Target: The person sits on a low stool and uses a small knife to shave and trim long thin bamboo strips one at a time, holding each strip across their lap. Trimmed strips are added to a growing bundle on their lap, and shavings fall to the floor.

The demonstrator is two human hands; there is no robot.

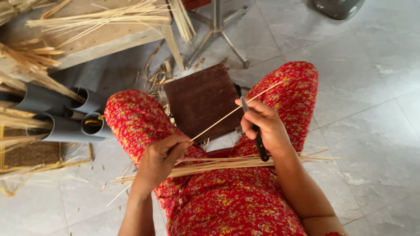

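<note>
The person is sitting with a lap covered in red flowered cloth [227, 201], and both hands are working 1 thin bamboo sliver [232, 112]. The left hand [158, 161] is pinching the lower end of the sliver between thumb and fingers, its grip narrow and closed on the strip. The right hand [267, 124] is wrapping its grip around a dark-handled knife [256, 131], whose blade is resting against the sliver where the thumb is pressing; the sliver is slanting up past this hand toward the right knee. A loose bundle of slivers [227, 162] is lying across the lap, just under both wrists, its ends sticking out beyond each thigh. Between the knees, a dark brown board [199, 98] is lying on the tiled floor [372, 109]. Beside the left knee, 3 grey pipe sections [70, 118] are lying on the floor, holding bamboo strips. At the far left corner of the floor, a wooden surface [100, 37] is carrying more slivers, and a metal stand [217, 26] is standing beside it.
</note>
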